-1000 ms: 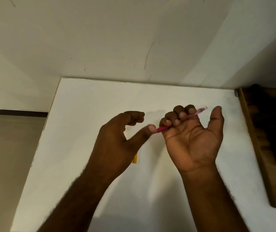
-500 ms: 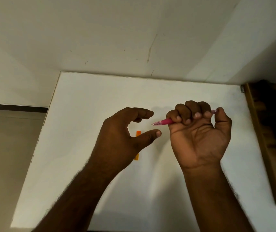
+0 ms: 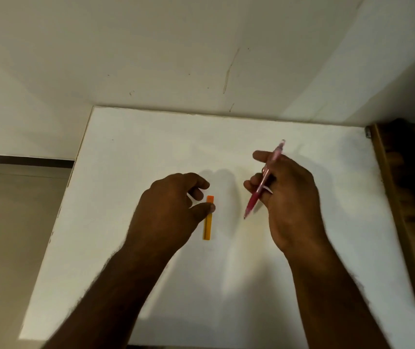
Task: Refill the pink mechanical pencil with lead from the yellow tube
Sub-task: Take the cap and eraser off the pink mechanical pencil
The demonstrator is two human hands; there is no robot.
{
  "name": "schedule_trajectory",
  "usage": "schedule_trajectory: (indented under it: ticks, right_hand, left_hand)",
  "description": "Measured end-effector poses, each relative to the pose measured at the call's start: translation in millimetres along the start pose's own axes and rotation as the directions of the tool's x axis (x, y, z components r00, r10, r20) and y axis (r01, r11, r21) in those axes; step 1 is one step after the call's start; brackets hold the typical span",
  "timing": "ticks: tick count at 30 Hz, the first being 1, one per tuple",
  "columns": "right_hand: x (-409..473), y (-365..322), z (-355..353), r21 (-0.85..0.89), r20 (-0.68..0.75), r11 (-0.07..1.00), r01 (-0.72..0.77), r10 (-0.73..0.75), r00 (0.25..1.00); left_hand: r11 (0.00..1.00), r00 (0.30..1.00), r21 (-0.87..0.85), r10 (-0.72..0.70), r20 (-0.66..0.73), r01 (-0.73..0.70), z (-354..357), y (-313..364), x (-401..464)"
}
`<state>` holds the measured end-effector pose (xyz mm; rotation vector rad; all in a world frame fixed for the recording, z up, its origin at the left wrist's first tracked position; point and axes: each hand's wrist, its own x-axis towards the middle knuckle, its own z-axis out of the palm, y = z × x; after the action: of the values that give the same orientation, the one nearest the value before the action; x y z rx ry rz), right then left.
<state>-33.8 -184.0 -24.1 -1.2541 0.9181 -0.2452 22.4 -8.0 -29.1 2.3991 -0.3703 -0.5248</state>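
Note:
The pink mechanical pencil [image 3: 264,181] is held in my right hand [image 3: 287,197], slanted with its tip pointing down-left above the table and its cap end up. The yellow lead tube [image 3: 208,224], with an orange cap at its far end, lies flat on the white table [image 3: 125,197] between my hands. My left hand [image 3: 168,210] hovers just left of the tube, palm down, fingers curled apart; its thumb tip overlaps the tube near the cap. Whether the thumb touches the tube is unclear. The left hand holds nothing.
The table's far edge meets a white wall [image 3: 201,59]. A wooden piece of furniture [image 3: 408,210] stands along the table's right edge. The floor [image 3: 12,235] lies beyond the left edge.
My right hand turned palm down and swung the pencil from lying sideways to slanting tip-down. My left hand drew back from the pencil tip and dropped over the yellow tube.

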Motion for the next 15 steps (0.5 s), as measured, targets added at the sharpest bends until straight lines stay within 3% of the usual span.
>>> schedule_trajectory:
  ticks: [3,6,11,15]
  right_hand:
    - [-3.0,7.3,2.6,-0.479,-0.002,0.871,0.107,-0.123,0.992]
    - [-4.1,14.6,1.4,-0.746,0.056,0.642,0.175,-0.201,0.978]
    - [-3.9,18.8,4.2,-0.834,0.100,0.518,0.190,-0.196,0.975]
    - [-3.2,19.4,5.4,-0.791,0.087,0.587,0.172,-0.171,0.982]
  left_hand:
    - [0.998,0.999,0.043,-0.050,0.020,0.050,3.0,-3.1,3.6]
    - [0.995,0.996,0.054,-0.088,0.023,0.086,5.9,-4.2,5.4]
    - [0.990,0.992,0.076,-0.120,0.036,0.117,8.9,-3.8,6.2]
    - [0.994,0.994,0.033,-0.103,0.033,0.102,9.2,1.7,6.5]
